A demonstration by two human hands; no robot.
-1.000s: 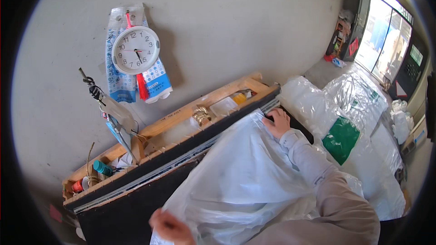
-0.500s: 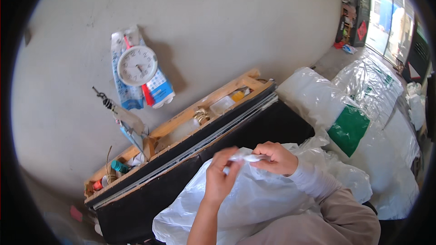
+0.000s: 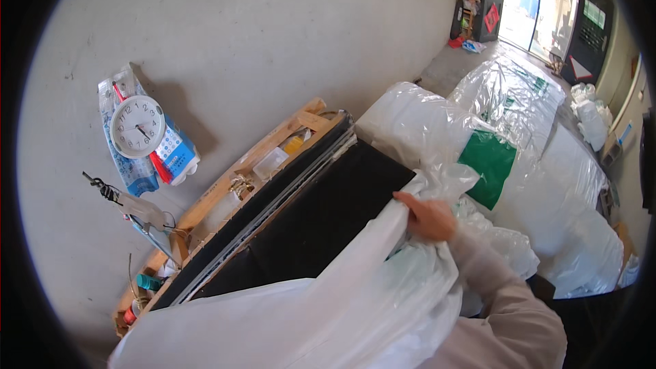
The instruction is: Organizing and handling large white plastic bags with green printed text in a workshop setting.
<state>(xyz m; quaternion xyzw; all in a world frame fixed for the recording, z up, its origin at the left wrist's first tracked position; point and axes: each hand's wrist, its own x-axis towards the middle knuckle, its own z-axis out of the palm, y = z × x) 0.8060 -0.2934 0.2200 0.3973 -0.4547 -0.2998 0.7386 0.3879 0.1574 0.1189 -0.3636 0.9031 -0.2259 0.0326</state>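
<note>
My right hand (image 3: 434,219) is closed on the gathered edge of a large white plastic bag (image 3: 294,321), pulled up beside the black machine-like bench top. From that grip the plastic falls in a wide sheet toward the lower left, over part of the black panel (image 3: 307,225). Its right side is thin and see-through, with a hint of green showing. My left hand cannot be seen; the plastic fills the lower left, where it may be covered.
A wooden trough (image 3: 232,178) along the black panel holds a teal thread spool (image 3: 148,281), a clear tub (image 3: 271,163) and cord. A round clock (image 3: 137,126) hangs on the wall. Large plastic-wrapped bundles (image 3: 403,123) crowd the right, one with a green patch (image 3: 488,167).
The bunched plastic between both hands is now spread out into a broad sheet. My right hand has moved up and right with its edge; my left hand has left view. The view has turned right.
</note>
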